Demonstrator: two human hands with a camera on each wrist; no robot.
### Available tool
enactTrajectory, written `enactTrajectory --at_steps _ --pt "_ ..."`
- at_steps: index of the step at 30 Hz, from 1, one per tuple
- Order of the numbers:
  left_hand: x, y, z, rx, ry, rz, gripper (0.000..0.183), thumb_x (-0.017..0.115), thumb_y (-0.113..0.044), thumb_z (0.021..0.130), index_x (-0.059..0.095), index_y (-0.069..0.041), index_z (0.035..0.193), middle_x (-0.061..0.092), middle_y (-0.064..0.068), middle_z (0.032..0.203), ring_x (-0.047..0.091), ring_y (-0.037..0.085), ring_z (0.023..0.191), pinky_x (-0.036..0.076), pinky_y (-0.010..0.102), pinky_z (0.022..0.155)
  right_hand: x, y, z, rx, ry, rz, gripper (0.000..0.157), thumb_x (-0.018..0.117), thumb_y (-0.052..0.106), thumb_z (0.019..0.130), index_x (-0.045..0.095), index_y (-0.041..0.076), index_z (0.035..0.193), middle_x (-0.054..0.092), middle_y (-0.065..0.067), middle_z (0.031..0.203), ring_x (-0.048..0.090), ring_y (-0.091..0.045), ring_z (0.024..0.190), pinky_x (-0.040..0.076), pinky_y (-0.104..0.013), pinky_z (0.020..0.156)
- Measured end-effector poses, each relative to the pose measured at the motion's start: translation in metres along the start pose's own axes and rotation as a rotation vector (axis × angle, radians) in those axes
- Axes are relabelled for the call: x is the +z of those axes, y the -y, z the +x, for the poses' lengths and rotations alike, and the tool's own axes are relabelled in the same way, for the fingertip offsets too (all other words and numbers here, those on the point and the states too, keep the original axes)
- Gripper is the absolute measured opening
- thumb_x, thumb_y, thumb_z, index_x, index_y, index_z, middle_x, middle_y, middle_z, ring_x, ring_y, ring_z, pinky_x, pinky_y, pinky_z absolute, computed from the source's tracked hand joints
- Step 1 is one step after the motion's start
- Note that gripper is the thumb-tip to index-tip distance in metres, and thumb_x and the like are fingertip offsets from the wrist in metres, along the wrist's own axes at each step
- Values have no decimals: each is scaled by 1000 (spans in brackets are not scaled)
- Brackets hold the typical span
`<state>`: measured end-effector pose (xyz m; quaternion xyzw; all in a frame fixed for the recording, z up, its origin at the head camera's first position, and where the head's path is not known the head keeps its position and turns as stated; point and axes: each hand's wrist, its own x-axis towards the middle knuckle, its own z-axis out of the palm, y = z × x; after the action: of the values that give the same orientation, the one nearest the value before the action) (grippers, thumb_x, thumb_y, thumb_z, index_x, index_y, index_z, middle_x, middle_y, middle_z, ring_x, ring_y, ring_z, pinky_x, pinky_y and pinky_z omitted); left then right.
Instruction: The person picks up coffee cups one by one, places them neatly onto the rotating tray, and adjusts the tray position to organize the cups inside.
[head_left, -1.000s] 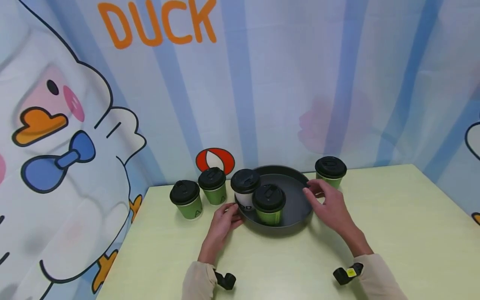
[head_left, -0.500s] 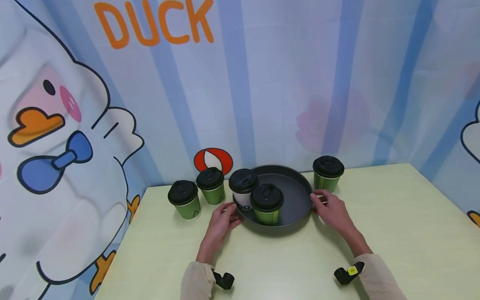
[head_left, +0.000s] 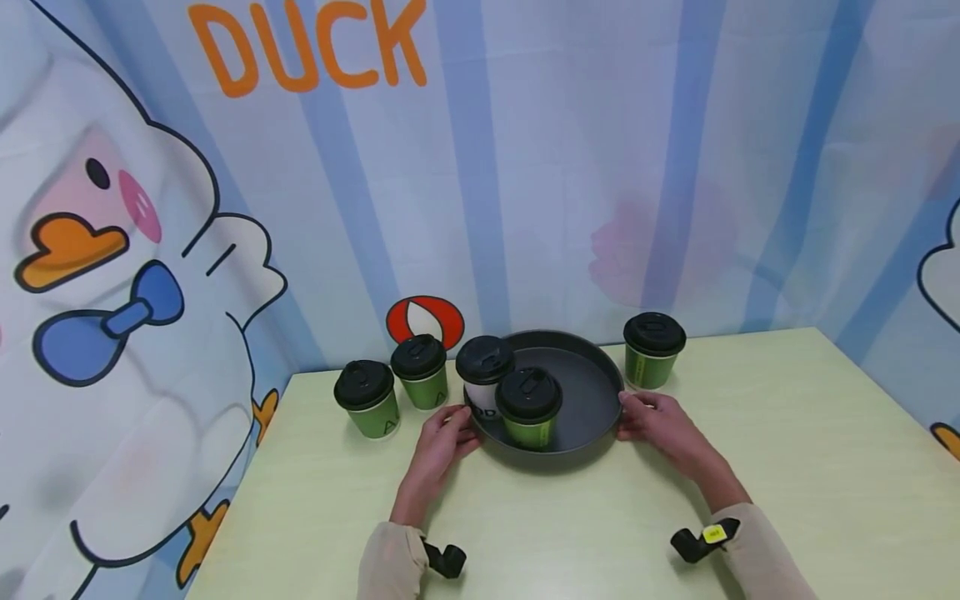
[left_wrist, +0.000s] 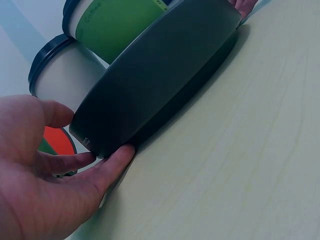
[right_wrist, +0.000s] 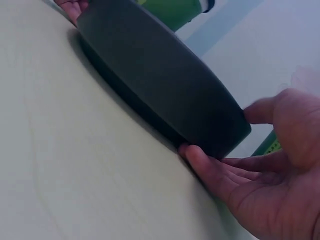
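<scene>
A round dark grey pan [head_left: 588,408] stands at the middle of the table, held from both sides. My left hand [head_left: 438,446] grips its left edge; in the left wrist view the thumb is at the rim and the fingertips [left_wrist: 122,152] reach under the base. On the right edge my right hand [head_left: 663,425] grips likewise, thumb on the rim and fingers [right_wrist: 200,162] below. Two lidded paper cups stand upright in the pan's left part: a white cup [head_left: 480,396] behind and a green cup [head_left: 530,433] in front, both with black lids.
Two more green cups with black lids, a nearer cup [head_left: 375,417] and a farther cup [head_left: 427,389], stand left of the pan. Another green cup [head_left: 651,367] is behind my right hand. A printed curtain [head_left: 555,167] rises behind the pale table [head_left: 555,533].
My right hand has come down from above the pan's right rim and taken hold of that edge. The left hand keeps its grip, and the cups stay in place.
</scene>
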<state>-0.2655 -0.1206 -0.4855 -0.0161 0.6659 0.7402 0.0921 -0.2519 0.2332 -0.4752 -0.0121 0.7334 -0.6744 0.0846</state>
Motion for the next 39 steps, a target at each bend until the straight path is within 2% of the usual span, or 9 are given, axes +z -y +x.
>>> enactTrajectory --at_steps 4,7,9,16,19,24,27,35,39 --pt "-1 0 1 -1 -3 15 48 50 -24 110 45 8 145 59 14 115 64 19 96 59 36 91 -8 1 -4 21 137 50 52 54 26 110 44 -21 129 69 -19 102 72 -21 90 61 -33 86" --pt "-1 1 2 4 -2 15 48 50 -24 110 45 8 145 59 15 115 64 18 95 60 35 90 -12 1 -5 35 191 65 53 54 28 110 44 -21 128 70 -21 105 72 -23 95 61 -34 89" --pt "-1 2 2 4 -5 14 47 51 -23 109 46 8 144 59 14 115 64 18 94 60 34 90 -12 0 -4 39 184 74 56 53 31 111 43 -21 130 70 -20 105 72 -23 95 60 -34 89" --pt "0 0 0 -1 -6 22 49 51 -25 110 45 8 145 59 16 118 64 19 96 59 37 93 -6 -4 1 54 69 101 59 52 34 111 43 -20 132 67 -11 96 70 -16 86 61 -31 84" --pt "0 -1 0 -1 -4 21 49 51 -25 110 45 8 146 59 16 118 64 18 95 59 37 93 -8 -3 0 49 94 101 55 53 32 111 46 -19 129 68 -12 96 71 -17 86 61 -31 84" --pt "0 -1 0 -3 -7 15 48 51 -24 109 45 8 145 59 16 118 64 17 95 59 37 92 -14 -2 -4 33 205 106 45 53 28 111 57 -17 116 71 -20 99 73 -21 89 61 -33 86" --pt "0 -1 0 -8 -10 15 48 51 -24 109 46 8 145 59 16 117 64 18 95 59 38 93 -15 -2 -5 36 232 104 44 53 27 111 59 -16 114 71 -22 102 73 -22 92 61 -34 88" --pt "0 -1 1 -6 -8 20 48 50 -24 110 46 8 145 60 17 120 65 19 97 59 39 94 -8 -1 -1 54 125 93 56 53 35 111 48 -18 127 68 -14 97 71 -19 88 61 -31 86" --pt "0 -1 0 -6 -1 14 47 50 -25 110 46 7 145 60 17 119 65 19 97 59 39 94 -9 -2 -2 46 149 90 50 52 31 111 51 -18 123 69 -16 96 71 -19 87 61 -31 85"
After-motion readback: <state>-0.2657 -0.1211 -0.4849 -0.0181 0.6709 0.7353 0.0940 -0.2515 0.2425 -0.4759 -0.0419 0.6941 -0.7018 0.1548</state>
